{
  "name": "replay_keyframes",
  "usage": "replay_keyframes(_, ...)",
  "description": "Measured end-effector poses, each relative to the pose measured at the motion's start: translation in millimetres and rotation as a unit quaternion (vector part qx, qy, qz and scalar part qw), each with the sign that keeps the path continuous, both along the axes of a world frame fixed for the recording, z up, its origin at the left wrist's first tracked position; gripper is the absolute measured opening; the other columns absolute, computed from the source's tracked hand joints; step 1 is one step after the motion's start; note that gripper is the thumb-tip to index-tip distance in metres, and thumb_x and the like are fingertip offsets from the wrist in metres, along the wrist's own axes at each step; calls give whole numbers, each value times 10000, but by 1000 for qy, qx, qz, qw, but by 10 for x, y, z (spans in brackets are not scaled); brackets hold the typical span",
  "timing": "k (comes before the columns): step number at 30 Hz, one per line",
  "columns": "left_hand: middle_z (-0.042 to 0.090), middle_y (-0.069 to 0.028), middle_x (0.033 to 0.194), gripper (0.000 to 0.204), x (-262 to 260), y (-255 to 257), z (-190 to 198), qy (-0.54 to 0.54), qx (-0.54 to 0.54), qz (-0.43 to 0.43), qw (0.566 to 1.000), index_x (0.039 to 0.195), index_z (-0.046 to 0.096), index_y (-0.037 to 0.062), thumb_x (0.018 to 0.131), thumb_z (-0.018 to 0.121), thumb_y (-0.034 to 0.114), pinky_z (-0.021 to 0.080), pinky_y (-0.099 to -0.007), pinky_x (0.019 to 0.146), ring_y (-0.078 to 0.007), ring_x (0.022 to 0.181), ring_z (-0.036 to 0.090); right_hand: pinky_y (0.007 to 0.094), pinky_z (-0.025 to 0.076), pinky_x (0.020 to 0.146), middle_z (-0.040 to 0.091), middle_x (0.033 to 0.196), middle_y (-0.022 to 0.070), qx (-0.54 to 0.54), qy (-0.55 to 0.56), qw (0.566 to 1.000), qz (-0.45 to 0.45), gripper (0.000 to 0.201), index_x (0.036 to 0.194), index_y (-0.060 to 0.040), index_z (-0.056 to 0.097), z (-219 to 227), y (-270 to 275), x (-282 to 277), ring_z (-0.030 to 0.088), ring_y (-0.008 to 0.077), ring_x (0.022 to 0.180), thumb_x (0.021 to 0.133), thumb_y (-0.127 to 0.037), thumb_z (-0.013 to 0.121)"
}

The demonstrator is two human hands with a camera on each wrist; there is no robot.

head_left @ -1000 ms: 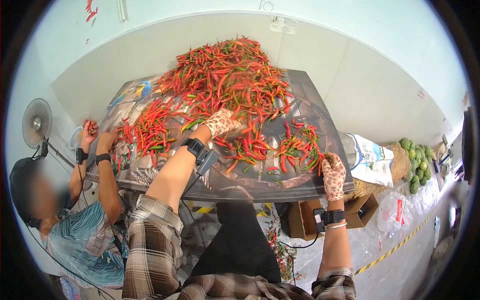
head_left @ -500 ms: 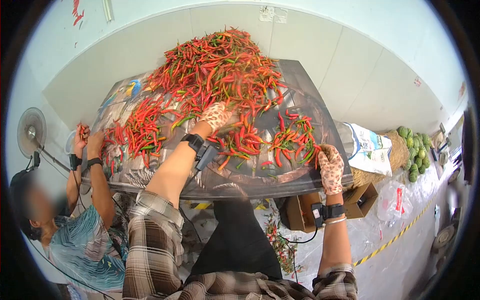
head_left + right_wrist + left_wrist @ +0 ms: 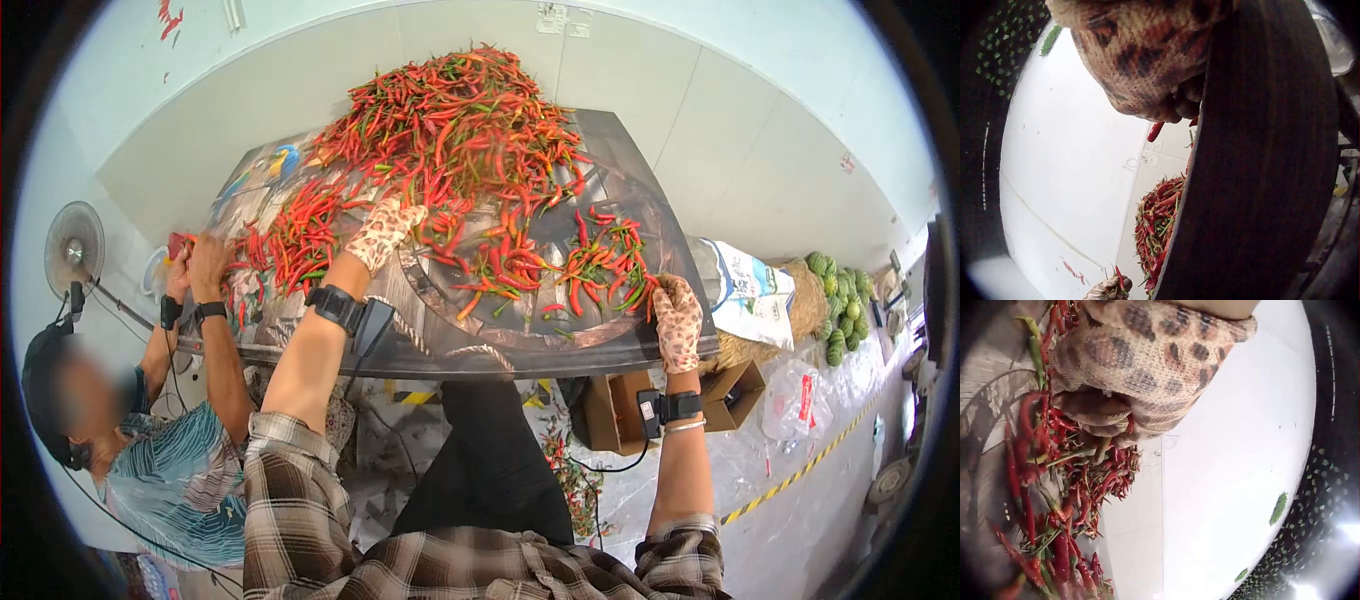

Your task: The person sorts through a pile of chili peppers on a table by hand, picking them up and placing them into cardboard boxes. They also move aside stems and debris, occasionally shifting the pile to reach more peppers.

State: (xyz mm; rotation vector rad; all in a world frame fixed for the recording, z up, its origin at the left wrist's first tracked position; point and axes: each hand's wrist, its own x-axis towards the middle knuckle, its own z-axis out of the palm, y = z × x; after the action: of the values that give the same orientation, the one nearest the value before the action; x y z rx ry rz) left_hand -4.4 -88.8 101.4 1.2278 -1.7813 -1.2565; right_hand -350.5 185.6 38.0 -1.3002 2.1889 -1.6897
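Spotted-knit-gloved right hand [image 3: 678,325] pinches a slender red chilli [image 3: 1155,131], tip protruding, just right of the small red-green chilli heap [image 3: 605,262] on the dark wood-print counter [image 3: 625,180]; like-gloved left hand [image 3: 385,237], farther off, grips red chillies [image 3: 1119,275].

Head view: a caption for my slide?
Gloved left hand and right hand at a table heaped with mostly red chili peppers, a second person alongside.

Over the last second, the wearer's left hand [image 3: 385,237] has slid left, off the front peppers [image 3: 497,270] to their left side, baring a printed arc [image 3: 421,288] and rope [image 3: 404,324] on the table [image 3: 590,352], while the neighbour's nearer hand [image 3: 207,264] rose level with their farther hand [image 3: 178,270].
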Motion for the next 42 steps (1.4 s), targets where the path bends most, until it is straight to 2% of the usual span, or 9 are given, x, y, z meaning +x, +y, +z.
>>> replay_keyframes(4,603,-134,1136,471,206,-317,-296,-257,-70,-92,959,1252,512,-29,873,619,230,456,-278,830,-204,1011,578,274,475,752,638,943,101,-7,-2,1000,6,187,1019,26,625,100,0,79,595,168,835,863,-67,581)
replay_keyframes(8,528,-186,1285,682,227,-391,-530,-109,3,-104,989,1317,400,-95,815,677,275,425,-265,929,-215,1146,531,276,475,761,641,952,97,-15,-36,999,14,188,1021,29,624,3,-12,5,596,164,846,864,-63,577)
replay_keyframes(11,492,-236,1311,695,141,-165,-385,-324,-170,-19,931,1312,443,-48,781,658,346,377,-364,1009,-343,1224,469,279,476,768,646,952,94,-9,0,1000,11,190,1027,26,623,-24,-13,-27,595,158,856,864,-59,576)
replay_keyframes(20,486,-200,1330,659,100,-35,-327,-365,-204,-70,906,1320,446,-4,817,638,377,381,-372,1021,-330,1246,455,286,472,792,651,936,98,5,-16,1000,6,194,1034,20,624,73,3,50,599,173,859,866,-65,577)
replay_keyframes(28,607,-122,1196,439,227,-300,-42,-38,-115,-181,976,1228,528,-31,868,643,193,476,-303,884,-192,1108,570,292,483,753,646,930,95,-11,25,1000,3,196,1032,20,624,78,-17,59,603,177,839,868,-79,585)
replay_keyframes(32,612,-89,1203,478,207,-403,-199,9,4,-71,997,1231,563,56,786,717,138,485,-327,879,-203,1052,594,293,480,769,650,946,103,-5,-11,1000,7,194,1029,17,626,51,10,40,605,175,860,864,-74,583)
replay_keyframes(34,612,-86,1201,593,316,-559,-433,5,-225,-249,942,1245,568,130,687,764,80,474,-352,903,-238,1006,601,297,480,775,654,959,114,3,2,1000,0,197,1027,17,627,33,0,19,610,179,868,861,-80,586)
replay_keyframes(37,601,-99,1215,689,301,-453,-335,-143,-367,-228,890,1268,555,154,626,769,25,459,-358,928,-279,1036,590,301,481,778,656,959,119,3,14,1000,-6,199,1027,16,628,-12,-4,-13,614,186,866,862,-89,587)
replay_keyframes(42,594,-99,1223,392,241,-476,-283,-252,-455,-234,822,1242,590,143,860,534,77,454,-349,922,-274,1040,588,300,481,776,655,954,116,15,13,1000,-7,201,1028,14,628,38,10,33,614,191,861,862,-95,592)
